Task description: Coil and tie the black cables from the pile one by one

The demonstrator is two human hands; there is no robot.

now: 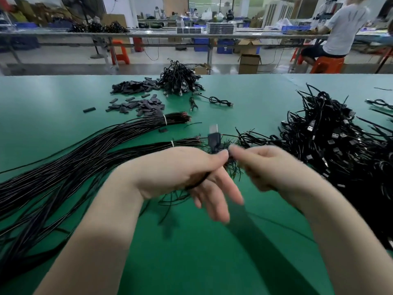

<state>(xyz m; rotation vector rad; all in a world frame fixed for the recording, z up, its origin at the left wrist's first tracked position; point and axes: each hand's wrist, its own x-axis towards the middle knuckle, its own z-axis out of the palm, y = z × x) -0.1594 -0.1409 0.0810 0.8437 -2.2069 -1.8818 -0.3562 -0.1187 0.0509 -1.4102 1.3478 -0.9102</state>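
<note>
Motion blur smears the right hand point(270, 167), hiding what its fingertips pinch. The left hand point(182, 173) covers most of the black cable point(196, 182). The right frame edge crops the cable pile point(340, 150).

Both forearms bare, no sleeves, gloves, rings or watch; left hand point(182, 173), right hand point(270, 167) slightly motion-blurred.

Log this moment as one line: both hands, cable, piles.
left hand: grips black cable, plug up | right hand: pinches at same cable, blurred | loose pile: right | tied bundles: left
</note>
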